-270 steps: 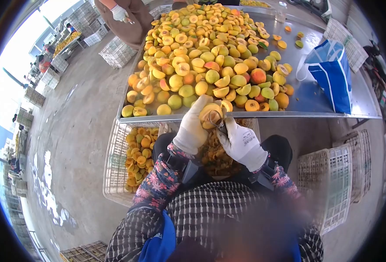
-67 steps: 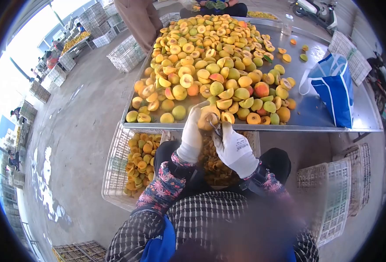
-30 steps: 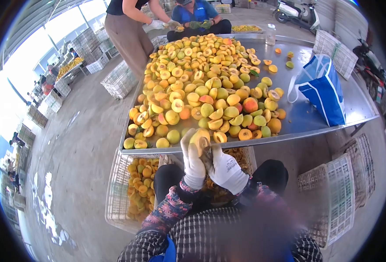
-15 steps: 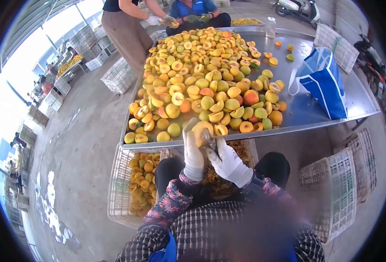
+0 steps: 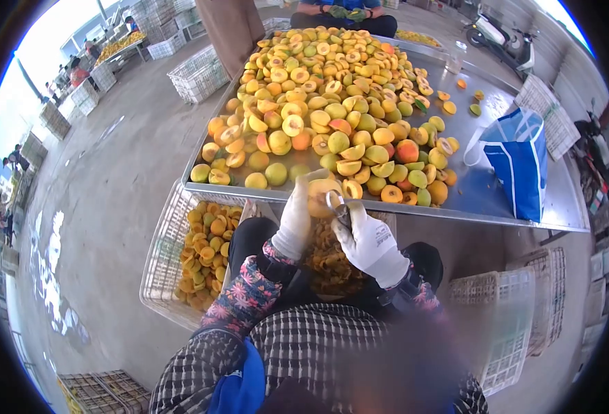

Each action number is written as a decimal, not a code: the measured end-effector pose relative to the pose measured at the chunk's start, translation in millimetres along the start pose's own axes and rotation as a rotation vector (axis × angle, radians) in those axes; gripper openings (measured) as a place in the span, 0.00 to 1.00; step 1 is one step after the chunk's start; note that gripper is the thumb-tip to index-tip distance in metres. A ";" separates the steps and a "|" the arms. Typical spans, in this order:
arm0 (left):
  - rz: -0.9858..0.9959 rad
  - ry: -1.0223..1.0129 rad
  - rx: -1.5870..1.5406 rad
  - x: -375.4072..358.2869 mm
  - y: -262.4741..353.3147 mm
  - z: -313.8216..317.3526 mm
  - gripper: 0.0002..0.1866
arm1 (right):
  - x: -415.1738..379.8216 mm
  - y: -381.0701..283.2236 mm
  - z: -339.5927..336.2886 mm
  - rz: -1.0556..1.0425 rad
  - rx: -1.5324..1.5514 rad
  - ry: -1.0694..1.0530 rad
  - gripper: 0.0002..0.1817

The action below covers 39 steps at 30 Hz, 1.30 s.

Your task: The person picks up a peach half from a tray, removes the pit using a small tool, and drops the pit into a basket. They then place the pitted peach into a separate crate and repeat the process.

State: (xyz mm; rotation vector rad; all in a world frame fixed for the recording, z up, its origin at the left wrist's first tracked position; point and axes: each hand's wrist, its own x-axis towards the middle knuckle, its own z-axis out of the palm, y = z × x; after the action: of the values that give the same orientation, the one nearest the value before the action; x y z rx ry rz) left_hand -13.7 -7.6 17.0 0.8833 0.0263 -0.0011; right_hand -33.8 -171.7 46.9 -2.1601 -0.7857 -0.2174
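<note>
My left hand, in a white glove, is closed around a halved yellow peach over the table's near edge. Right beside it my right hand, also gloved, grips a small metal tool with a curved loop at the tip. That loop is at the cut face of the peach. A large heap of whole and halved yellow peaches lies just beyond both hands on the metal table. Below my hands, peelings or scraps fill a container between my knees.
A white crate of peach halves stands at lower left. On the table's right are a blue bag and a clear jar. Empty crates stand at right. A person in blue sits beyond the table, another stands at its left.
The view has tilted and turned, so the table and crates sit differently in it. Both hands remain together at the peach, with the tool still in my right hand.
</note>
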 end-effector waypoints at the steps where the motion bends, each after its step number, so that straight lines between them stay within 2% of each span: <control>1: -0.007 -0.006 0.039 -0.6 -1.0 -1.5 0.31 | -0.1 -0.8 0.5 -0.043 -0.085 -0.007 0.15; 7: 0.093 -0.007 0.352 -3.7 4.2 -2.5 0.33 | 2.4 -0.6 10.7 -0.054 -0.321 -0.119 0.19; 10: 0.051 0.001 0.381 -2.1 4.0 -7.9 0.34 | 1.6 4.7 8.8 -0.091 -0.307 -0.146 0.19; 13: -0.079 0.091 0.335 -6.2 10.6 -1.8 0.34 | -1.4 7.8 8.0 -0.063 -0.404 -0.247 0.19; 17: -0.115 0.003 0.401 1.1 0.7 -18.0 0.34 | -4.1 14.7 7.5 -0.056 -0.409 -0.300 0.16; 19: -0.049 -0.098 0.638 16.2 -14.5 -46.6 0.34 | -5.3 15.4 6.2 -0.028 -0.353 -0.349 0.16; 21: -0.252 -0.105 0.700 21.1 -10.2 -50.5 0.31 | -8.1 14.2 5.2 0.032 -0.276 -0.361 0.16; 23: -0.090 -0.141 0.552 14.9 0.4 -38.6 0.28 | -6.0 12.5 3.5 0.118 -0.178 -0.316 0.16; 24: -0.012 -0.164 0.478 11.8 2.0 -35.0 0.27 | -5.7 12.1 4.6 0.098 -0.127 -0.258 0.16; 25: 0.093 -0.233 0.652 7.5 2.8 -32.9 0.23 | -5.8 11.6 6.9 0.078 -0.076 -0.200 0.16; 26: 0.183 -0.235 0.638 0.2 0.1 -23.8 0.21 | -5.4 11.4 7.8 0.056 -0.025 -0.143 0.16; 28: 0.147 -0.114 0.682 1.1 -4.8 -27.9 0.21 | -4.5 10.1 5.7 0.067 -0.057 -0.196 0.17; 31: 0.096 -0.168 0.691 3.5 -2.1 -31.7 0.18 | -8.3 12.5 1.6 0.044 -0.196 -0.318 0.18; 32: 0.049 -0.174 0.778 4.8 -3.2 -35.6 0.19 | -9.6 14.4 0.1 0.026 -0.258 -0.366 0.18; 34: -0.030 -0.185 0.953 15.4 -9.2 -51.8 0.22 | -12.7 20.9 1.7 0.057 -0.169 -0.373 0.19; 36: -0.073 -0.250 0.754 28.8 -30.1 -77.3 0.33 | -13.5 23.6 4.1 0.104 -0.061 -0.376 0.18; 38: -0.313 -0.085 0.341 18.6 -7.5 -33.8 0.40 | -10.7 24.2 6.6 0.087 0.075 -0.277 0.17; 39: -0.128 -0.127 0.300 10.1 -5.6 -20.1 0.42 | -10.8 24.8 7.7 0.082 0.144 -0.225 0.17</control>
State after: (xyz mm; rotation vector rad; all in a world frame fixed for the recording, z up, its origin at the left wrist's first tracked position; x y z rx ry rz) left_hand -4.2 4.5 -0.3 1.1788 -0.0370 -0.1849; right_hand -28.2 -182.8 21.6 -2.0973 -0.8104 0.1236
